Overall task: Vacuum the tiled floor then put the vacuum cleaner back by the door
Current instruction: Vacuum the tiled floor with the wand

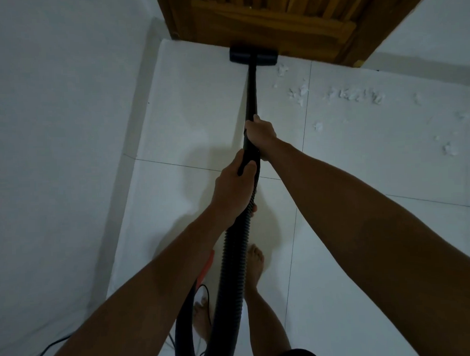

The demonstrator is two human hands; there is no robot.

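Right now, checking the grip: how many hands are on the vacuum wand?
2. The right hand grips the black wand higher up, nearer the floor head; the left hand holds the handle end where the ribbed hose joins. Nothing hidden.

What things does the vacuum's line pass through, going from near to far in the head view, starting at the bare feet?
Feet → ribbed hose → left hand → right hand → wand → floor head → wooden door.
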